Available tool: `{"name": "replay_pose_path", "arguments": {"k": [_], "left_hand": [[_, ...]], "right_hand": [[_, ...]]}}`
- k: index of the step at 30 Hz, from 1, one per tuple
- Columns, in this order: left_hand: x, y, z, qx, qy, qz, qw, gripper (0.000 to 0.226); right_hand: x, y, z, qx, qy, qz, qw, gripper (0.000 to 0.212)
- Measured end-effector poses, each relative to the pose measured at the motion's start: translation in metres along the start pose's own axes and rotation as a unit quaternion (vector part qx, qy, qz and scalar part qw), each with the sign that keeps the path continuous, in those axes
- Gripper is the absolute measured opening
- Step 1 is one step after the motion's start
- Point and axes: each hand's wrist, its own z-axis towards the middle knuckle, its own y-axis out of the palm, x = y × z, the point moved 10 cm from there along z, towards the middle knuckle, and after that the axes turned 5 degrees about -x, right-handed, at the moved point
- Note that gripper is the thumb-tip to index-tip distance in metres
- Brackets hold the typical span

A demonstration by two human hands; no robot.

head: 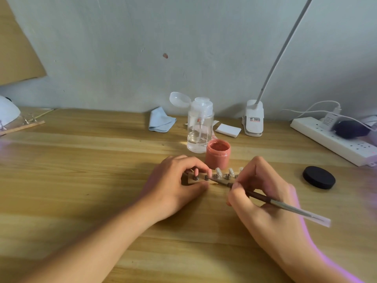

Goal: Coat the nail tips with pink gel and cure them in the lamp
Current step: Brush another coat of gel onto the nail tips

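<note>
Covering the holder (pixel 201 179) right end, right hand (pixel 263 190) with brush (pixel 285 207).

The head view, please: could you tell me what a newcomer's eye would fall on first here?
The two hands mid-table: the left hand grips a wooden strip of nail tips, and the right hand points a brush at it. Just behind stands the open pink gel jar, a black lid lying off to the right.

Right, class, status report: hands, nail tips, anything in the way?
Left hand grips holder strip. Right hand holds brush. Two nail tips pink, rest clear. Open gel jar just behind.
</note>
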Motion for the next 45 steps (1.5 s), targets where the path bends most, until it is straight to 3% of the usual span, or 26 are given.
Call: {"name": "replay_pose_path", "arguments": {"k": [23, 32, 35, 38, 41, 45], "left_hand": [[-0.001, 0.001, 0.0, -0.003, -0.007, -0.003, 1.0, 0.02], [0.002, 0.0, 0.0, 0.002, 0.005, -0.008, 1.0, 0.021], [0.001, 0.0, 0.0, 0.004, -0.006, -0.006, 1.0, 0.02], [0.002, -0.001, -0.001, 0.005, -0.005, -0.013, 1.0, 0.018], [0.0, 0.001, -0.001, -0.005, -0.012, -0.016, 1.0, 0.016], [0.0, -0.002, -0.003, 0.005, -0.02, -0.03, 0.999, 0.018]], "right_hand": [[0.0, -0.003, 0.0, 0.006, 0.023, 0.017, 1.0, 0.009], [-0.002, -0.011, -0.001, 0.036, -0.005, 0.057, 0.998, 0.012], [0.005, -0.014, 0.004, 0.037, 0.03, 0.102, 0.994, 0.011], [0.025, -0.022, 0.02, 0.055, 0.121, 0.133, 0.982, 0.005], [0.048, -0.016, 0.046, -0.002, 0.198, 0.1, 0.975, 0.002], [0.063, -0.006, 0.07, -0.03, 0.231, 0.067, 0.97, 0.006]]}}
